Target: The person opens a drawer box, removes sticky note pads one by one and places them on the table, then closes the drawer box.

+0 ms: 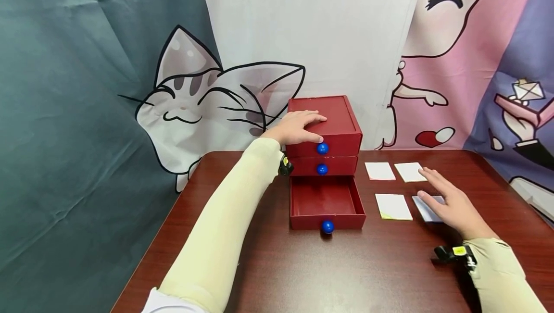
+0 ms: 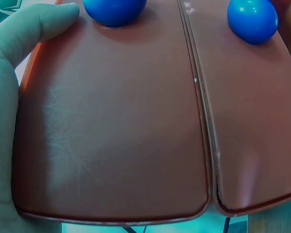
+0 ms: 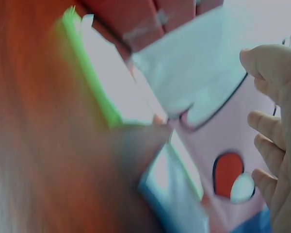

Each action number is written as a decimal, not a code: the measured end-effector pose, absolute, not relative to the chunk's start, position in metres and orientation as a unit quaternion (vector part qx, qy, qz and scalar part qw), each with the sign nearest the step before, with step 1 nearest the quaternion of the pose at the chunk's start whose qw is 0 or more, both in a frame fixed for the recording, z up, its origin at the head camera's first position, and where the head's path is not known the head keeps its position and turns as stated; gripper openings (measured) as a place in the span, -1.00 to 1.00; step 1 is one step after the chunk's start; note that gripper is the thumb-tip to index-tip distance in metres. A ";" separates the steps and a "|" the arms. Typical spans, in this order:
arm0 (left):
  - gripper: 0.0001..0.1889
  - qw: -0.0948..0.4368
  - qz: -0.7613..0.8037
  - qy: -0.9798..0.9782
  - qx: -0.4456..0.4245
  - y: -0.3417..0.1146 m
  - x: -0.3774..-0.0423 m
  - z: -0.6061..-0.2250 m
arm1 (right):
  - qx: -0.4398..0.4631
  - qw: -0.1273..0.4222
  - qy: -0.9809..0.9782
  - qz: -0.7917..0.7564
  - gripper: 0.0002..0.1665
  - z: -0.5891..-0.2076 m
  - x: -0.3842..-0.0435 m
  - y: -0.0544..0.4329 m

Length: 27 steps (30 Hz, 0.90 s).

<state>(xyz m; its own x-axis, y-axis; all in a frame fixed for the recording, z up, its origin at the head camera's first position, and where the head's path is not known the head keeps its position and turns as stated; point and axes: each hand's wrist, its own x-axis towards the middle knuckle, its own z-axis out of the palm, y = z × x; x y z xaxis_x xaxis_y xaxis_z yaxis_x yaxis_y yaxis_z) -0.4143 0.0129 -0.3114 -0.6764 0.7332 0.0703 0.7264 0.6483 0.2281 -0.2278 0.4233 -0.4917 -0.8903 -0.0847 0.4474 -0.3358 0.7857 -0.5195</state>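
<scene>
My left hand [image 1: 297, 128] rests on the top of a small red drawer box [image 1: 339, 111], fingers spread over the lid and thumb along the upper front edge. In the left wrist view, that thumb lies near the top drawer's blue knob [image 2: 115, 9]. The bottom drawer [image 1: 305, 222] is pulled out, with a bare inside. Over a bluish pad of note paper [image 1: 426, 209] hovers my right hand [image 1: 456, 207], fingers extended and holding nothing. The right wrist view shows this hand [image 3: 276, 121] beside the pads, above the table.
Three white paper pads lie near the bluish one: one at back left [image 1: 380, 171], one at back right [image 1: 409, 172], and a yellow-edged one [image 1: 393, 206] in front. All rest on a dark wooden table [image 1: 346, 274]. A printed cartoon curtain [image 1: 329, 29] hangs behind.
</scene>
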 end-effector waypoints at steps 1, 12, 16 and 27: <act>-0.27 0.014 0.118 0.908 0.402 0.013 -0.414 -0.312 | 0.121 0.210 -0.920 0.307 -0.19 -0.488 -0.229 0.418; -0.27 0.013 0.114 0.909 0.400 0.012 -0.416 -0.312 | 0.209 0.173 -0.887 0.375 0.21 -0.480 -0.238 0.337; -0.27 0.014 0.114 0.910 0.399 0.012 -0.417 -0.313 | 0.219 0.104 -0.882 0.404 0.37 -0.490 -0.239 0.308; -0.28 0.013 0.114 0.907 0.405 0.013 -0.417 -0.311 | 0.159 0.043 -0.893 0.418 0.53 -0.509 -0.243 0.271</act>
